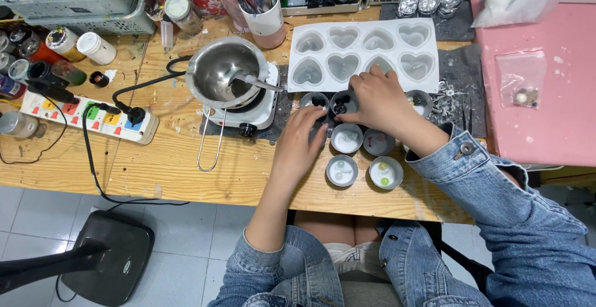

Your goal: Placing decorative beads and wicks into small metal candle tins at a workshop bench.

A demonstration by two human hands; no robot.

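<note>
Metal cup (343,103) | under right hand (377,99), pinched | left hand (302,136) beside, curled

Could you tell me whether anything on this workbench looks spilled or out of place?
White wax flakes lie scattered on the dark mat beside the heart-shaped silicone mould, right of the right hand. The small tins near the left hand all sit upright.
</note>
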